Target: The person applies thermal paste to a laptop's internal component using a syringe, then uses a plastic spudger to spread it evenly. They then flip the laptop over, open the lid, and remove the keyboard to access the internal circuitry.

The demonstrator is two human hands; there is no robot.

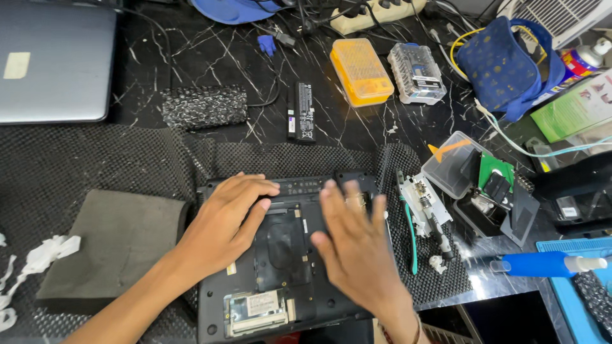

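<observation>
Both your hands lie open and flat, left hand (226,220) and right hand (354,245), on the upturned laptop (280,299): rigid, likely fragile; take it by its edges.

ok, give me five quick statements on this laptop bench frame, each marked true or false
1. Both hands rest on the upturned black laptop. True: left hand and right hand lie flat on its underside.
2. The right hand holds the green-handled screwdriver. False: it lies on the mat, right of the laptop.
3. A black battery pack lies on the marble top beyond the laptop. True.
4. The orange bit case is open. False: its lid looks shut.
5. A closed grey laptop sits at far left. True.
</observation>
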